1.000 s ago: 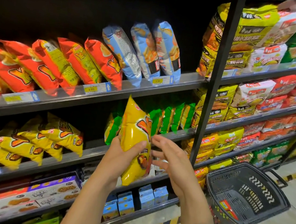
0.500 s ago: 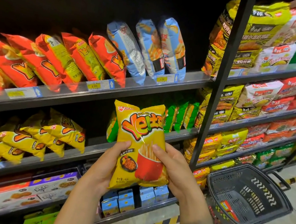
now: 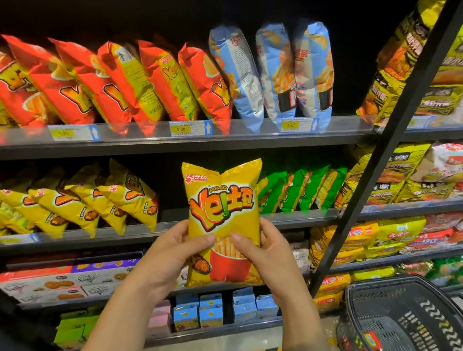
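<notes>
- The yellow snack bag [image 3: 222, 213] is held upright in the air in front of the shelves, printed front towards the camera, with a picture of fries in a red carton on its lower half.
- The left hand [image 3: 174, 252] grips the bag's lower left edge, thumb laid across the front and the other fingers curled behind it.
- The right hand [image 3: 269, 257] grips the lower right edge in the same way, its thumb pressing on the front near the fries picture; the two thumbs are close together but apart.
- Just behind the bag runs the middle shelf [image 3: 130, 230], where a row of matching yellow bags [image 3: 83, 200] leans over to the left.
- To the right on that same shelf stand green bags [image 3: 303, 190], edge on.
- On the upper shelf [image 3: 229, 140], red bags [image 3: 87, 82] lean in a row on the left and three blue bags [image 3: 271, 69] stand on the right, with a yellow price tag [image 3: 181, 129] on the shelf edge below the red ones.
- Below the hands, small blue cartons [image 3: 212, 309] sit on a low shelf.
- A black upright post [image 3: 384, 157] divides this bay from the next one to the right, which is packed with more packets.
- A dark shopping basket [image 3: 411, 331] sits on the floor at the right, near the post's foot, with a red packet [image 3: 376, 347] in it.
</notes>
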Tool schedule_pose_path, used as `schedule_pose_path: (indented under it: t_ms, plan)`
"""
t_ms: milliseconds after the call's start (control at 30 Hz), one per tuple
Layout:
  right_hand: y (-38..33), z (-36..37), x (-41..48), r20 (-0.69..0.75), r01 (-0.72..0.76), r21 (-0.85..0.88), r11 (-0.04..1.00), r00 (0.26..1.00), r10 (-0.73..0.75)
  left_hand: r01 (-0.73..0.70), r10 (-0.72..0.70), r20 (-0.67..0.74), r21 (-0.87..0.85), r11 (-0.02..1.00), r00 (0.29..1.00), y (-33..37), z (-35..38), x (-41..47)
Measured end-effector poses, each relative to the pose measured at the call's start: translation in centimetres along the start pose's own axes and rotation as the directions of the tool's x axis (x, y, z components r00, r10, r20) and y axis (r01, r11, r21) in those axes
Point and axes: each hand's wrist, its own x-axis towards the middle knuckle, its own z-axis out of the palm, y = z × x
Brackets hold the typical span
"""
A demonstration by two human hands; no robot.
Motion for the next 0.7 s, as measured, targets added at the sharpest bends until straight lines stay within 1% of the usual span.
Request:
schedule_pose_path:
  t_ms: [100, 167, 233, 300, 433, 567, 700]
  plan:
    - [1.5, 1.3, 2.1, 0.051, -0.066, -0.034, 0.997, 0.996, 0.067, 0.033, -0.033, -0.085, 0.003, 0.999, 0.996, -1.0, -2.7, 1.4]
    - [2.6, 2.1, 3.6, 0.05, -0.102, -0.081, 0.991, 0.993, 0.106, 0.054, -0.052, -0.192, 0.009, 0.998, 0.98, -1.6, -4.4, 2.8]
    - [3.2, 2.9, 5.2, 0.03, -0.129, -0.136, 0.982, 0.991, 0.134, 0.057, -0.044, -0.314, 0.032, 0.998, 0.948, -2.1, -5.8, 4.3]
    - [3.7, 3.6, 6.8, 0.002, -0.144, -0.151, 0.978, 0.989, 0.146, 0.06, -0.038, -0.421, 0.04, 0.997, 0.906, -2.2, -6.8, 5.6]
    - [4.6, 5.1, 10.2, -0.079, -0.119, -0.184, 0.976, 0.991, 0.106, 0.016, -0.027, -0.561, -0.024, 1.0, 0.828, -2.6, -8.6, 9.1]
    - [5.5, 6.2, 14.1, -0.196, -0.119, -0.193, 0.974, 0.977, 0.081, -0.026, 0.0, -0.653, -0.031, 0.999, 0.758, -3.0, -9.7, 13.2]
    - [6.1, 7.0, 17.9, -0.291, -0.122, -0.287, 0.95, 0.956, 0.034, -0.031, -0.004, -0.7, -0.037, 0.999, 0.714, -2.8, -9.7, 17.2]
